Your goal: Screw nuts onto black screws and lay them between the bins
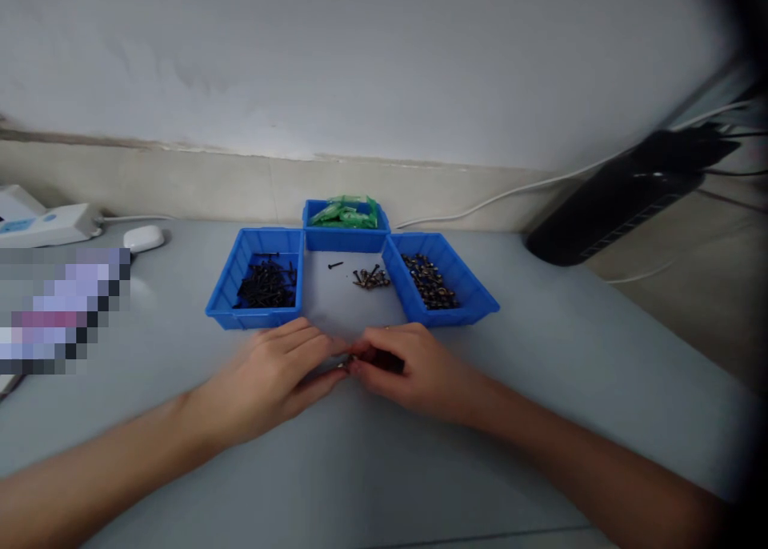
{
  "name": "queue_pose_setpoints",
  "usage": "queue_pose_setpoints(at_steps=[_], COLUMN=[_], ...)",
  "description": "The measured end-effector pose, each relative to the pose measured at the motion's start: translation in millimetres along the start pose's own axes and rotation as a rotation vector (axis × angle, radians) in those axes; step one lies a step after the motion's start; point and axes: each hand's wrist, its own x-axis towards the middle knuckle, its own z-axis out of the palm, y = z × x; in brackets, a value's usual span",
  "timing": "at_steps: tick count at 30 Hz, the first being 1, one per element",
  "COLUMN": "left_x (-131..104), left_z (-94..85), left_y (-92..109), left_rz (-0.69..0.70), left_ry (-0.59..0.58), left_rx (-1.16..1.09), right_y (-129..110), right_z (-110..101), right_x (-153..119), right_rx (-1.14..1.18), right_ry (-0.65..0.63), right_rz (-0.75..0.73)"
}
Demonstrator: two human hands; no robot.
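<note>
My left hand [279, 373] and my right hand [414, 369] meet at the fingertips over the grey table. Between their pinched fingers is a small metallic piece [348, 363], too small and blurred to name. Just beyond my left hand, a blue tray [255, 318] holds many black screws [267, 283]. Beyond my right hand stands another blue tray [444, 317] with small brassy metal parts [429, 281]. A small pile of screws with metal pieces [372, 278] lies between the trays, and a single black screw [334, 266] rests to its left.
A third blue tray [346, 240] with green plastic packets [345, 214] stands at the back by the wall. At the left are a white case [144, 238], a white power strip [54, 225] and a pixelated object [60, 309]. A black cylinder [618, 201] and cables are at the right.
</note>
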Motion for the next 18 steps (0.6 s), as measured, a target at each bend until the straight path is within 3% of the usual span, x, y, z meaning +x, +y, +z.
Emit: queue_pose_setpoints(at_steps=[18], left_x=[3.0], left_z=[-3.3], left_y=[0.6], left_rz=[0.005], left_ry=[-0.042], left_rx=[0.022], right_y=[-2.2], right_z=[-5.0], right_x=[2.9], right_rx=[0.095], right_ry=[-0.056], right_rz=[0.059])
